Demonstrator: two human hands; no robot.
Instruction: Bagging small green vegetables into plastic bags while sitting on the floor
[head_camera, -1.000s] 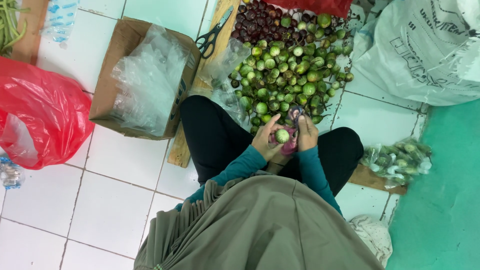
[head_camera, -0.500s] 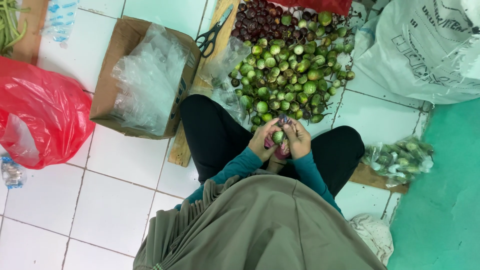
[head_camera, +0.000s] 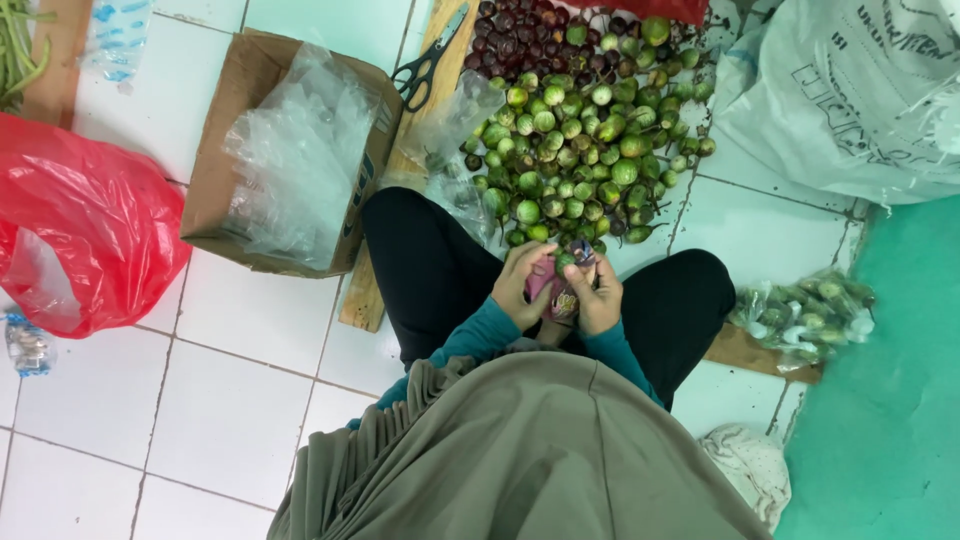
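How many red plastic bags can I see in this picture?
2. One big red bag lies on the white tiles at the left. Another red bag shows partly at the top edge, behind the fruit pile.

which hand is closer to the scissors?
Left. The left hand sits on the side of the lap toward the scissors, which lie up on the wooden board. The right hand is beside it, farther over.

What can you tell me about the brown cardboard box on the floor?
The cardboard box is brown and open on top, its flaps folded out. It sits on the white floor tiles, slightly askew, left of the person's knee. Crinkly clear plastic bags fill it and heap above the rim. A wooden board lies along its right side.
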